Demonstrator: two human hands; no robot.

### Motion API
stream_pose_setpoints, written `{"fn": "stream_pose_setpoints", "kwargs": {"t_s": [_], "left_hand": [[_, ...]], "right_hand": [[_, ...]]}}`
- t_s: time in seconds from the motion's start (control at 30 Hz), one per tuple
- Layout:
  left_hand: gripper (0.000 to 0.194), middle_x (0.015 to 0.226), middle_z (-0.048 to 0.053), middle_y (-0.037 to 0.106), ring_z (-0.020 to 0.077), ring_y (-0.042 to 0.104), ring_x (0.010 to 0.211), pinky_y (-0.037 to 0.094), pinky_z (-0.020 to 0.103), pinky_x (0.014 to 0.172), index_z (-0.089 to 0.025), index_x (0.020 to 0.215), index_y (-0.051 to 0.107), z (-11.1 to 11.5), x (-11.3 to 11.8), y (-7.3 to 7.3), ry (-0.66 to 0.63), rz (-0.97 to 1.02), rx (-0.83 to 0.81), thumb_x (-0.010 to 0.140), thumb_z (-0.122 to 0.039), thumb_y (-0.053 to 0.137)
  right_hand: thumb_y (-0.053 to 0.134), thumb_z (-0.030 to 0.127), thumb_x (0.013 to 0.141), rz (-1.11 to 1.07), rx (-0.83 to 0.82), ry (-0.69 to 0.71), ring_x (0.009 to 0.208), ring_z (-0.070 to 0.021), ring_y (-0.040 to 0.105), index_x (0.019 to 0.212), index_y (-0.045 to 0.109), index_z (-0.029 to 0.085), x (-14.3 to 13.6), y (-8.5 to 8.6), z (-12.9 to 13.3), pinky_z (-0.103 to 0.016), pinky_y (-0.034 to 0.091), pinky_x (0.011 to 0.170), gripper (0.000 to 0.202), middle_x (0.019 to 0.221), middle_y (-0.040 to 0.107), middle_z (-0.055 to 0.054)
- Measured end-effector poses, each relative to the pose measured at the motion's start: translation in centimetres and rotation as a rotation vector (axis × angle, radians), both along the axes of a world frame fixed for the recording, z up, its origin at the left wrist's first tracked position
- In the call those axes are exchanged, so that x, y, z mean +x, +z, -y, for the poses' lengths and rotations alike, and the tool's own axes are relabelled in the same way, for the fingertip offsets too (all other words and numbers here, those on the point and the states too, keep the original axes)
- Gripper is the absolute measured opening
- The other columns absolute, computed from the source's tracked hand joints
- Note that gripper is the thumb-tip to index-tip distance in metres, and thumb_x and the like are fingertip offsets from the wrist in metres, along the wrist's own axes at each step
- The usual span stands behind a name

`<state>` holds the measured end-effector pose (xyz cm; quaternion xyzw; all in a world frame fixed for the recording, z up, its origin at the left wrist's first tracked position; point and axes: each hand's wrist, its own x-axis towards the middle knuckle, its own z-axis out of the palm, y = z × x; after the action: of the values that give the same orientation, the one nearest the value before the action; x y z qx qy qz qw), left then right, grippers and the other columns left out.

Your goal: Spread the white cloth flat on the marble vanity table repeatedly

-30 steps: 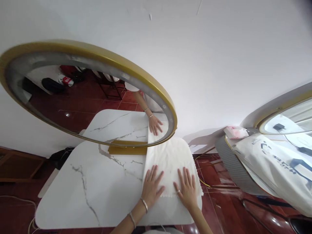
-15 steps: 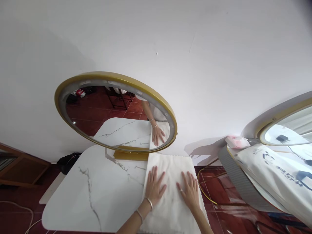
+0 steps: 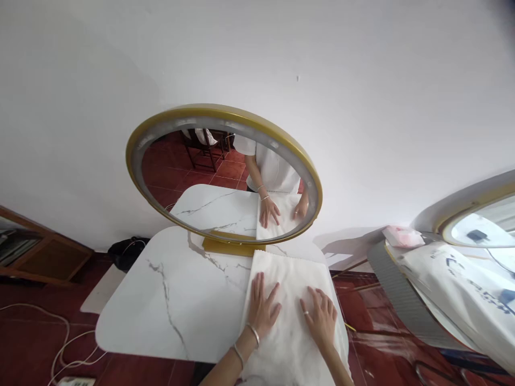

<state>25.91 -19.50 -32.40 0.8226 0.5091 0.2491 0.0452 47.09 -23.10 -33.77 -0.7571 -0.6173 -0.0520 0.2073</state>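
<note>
A white cloth with a scalloped edge lies over the right side of the marble-patterned table, its near end reaching the bottom of the view. On its left part rests my left hand, palm down with fingers spread. My right hand, wearing a ring, lies on the cloth's right part with its fingers apart and slightly bent. Both hands touch the cloth without gripping it. Behind them stands an oval mirror with a gold frame, on a gold base; it reflects the hands and cloth.
To the right, a second table holds a white printed cloth bag, a pink-and-white packet and another mirror. A black bag and wooden cabinet stand at left. Pale cables cross the red floor.
The view has shifted, so the table and mirror appear further right. Both hands stay flat on the cloth, the right one's fingers slightly more bent. More of the person shows in the mirror.
</note>
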Motion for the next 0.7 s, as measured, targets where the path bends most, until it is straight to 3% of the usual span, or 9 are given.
{"fn": "stream_pose_setpoints", "kwargs": {"t_s": [0.1, 0.2, 0.3, 0.47, 0.7], "left_hand": [[0.060, 0.161, 0.003, -0.008, 0.0324, 0.005, 0.147, 0.023, 0.054, 0.115, -0.033, 0.147, 0.028, -2.5, 0.6, 0.0, 0.022, 0.033, -0.014, 0.091, -0.027, 0.049], [0.063, 0.161, 0.004, -0.005, 0.0291, 0.006, 0.147, 0.025, 0.048, 0.116, -0.028, 0.149, 0.026, -4.8, 0.2, -0.4, 0.036, 0.039, -0.019, 0.091, -0.034, 0.050], [0.068, 0.161, 0.003, -0.003, 0.0270, 0.009, 0.147, 0.027, 0.047, 0.116, -0.028, 0.151, 0.019, -5.6, -1.3, -1.0, 0.060, 0.040, -0.030, 0.090, -0.037, 0.050], [0.071, 0.161, 0.002, 0.000, 0.0275, 0.012, 0.146, 0.030, 0.050, 0.115, -0.032, 0.151, 0.018, -5.7, -5.7, -1.2, 0.117, 0.064, -0.077, 0.088, -0.032, 0.052], [0.072, 0.161, 0.000, 0.000, 0.0277, 0.016, 0.146, 0.032, 0.053, 0.112, -0.039, 0.150, 0.008, -7.0, -14.6, -1.3, 0.189, 0.020, -0.025, 0.090, -0.035, 0.047]], "right_hand": [[0.020, 0.070, 0.089, -0.047, 0.010, -0.078, 0.112, -0.0305, 0.052, 0.130, 0.056, 0.018, 0.0, 0.7, -2.7, -0.046, 0.043, 0.091, 0.075, 0.121, 0.058, -0.016], [0.012, 0.068, 0.091, 0.009, -0.001, -0.038, 0.130, -0.0307, 0.039, 0.136, 0.050, 0.016, -0.7, 0.4, -4.7, -0.047, 0.035, 0.103, 0.079, 0.139, 0.046, -0.016], [0.007, 0.062, 0.092, 0.083, -0.037, -0.024, 0.140, -0.0297, 0.026, 0.140, 0.046, 0.015, -2.3, -0.6, -5.4, -0.050, 0.024, 0.111, 0.077, 0.149, 0.034, -0.015], [0.011, 0.060, 0.093, 0.097, -0.034, 0.013, 0.145, -0.0270, 0.017, 0.143, 0.043, 0.016, -6.5, -1.6, -5.8, -0.049, 0.021, 0.113, 0.073, 0.155, 0.026, -0.013], [0.023, 0.052, 0.095, 0.097, -0.043, 0.188, 0.146, -0.0262, 0.012, 0.148, 0.032, 0.023, -15.3, -1.5, -8.2, -0.057, 0.013, 0.114, 0.061, 0.156, 0.026, -0.009]]}}
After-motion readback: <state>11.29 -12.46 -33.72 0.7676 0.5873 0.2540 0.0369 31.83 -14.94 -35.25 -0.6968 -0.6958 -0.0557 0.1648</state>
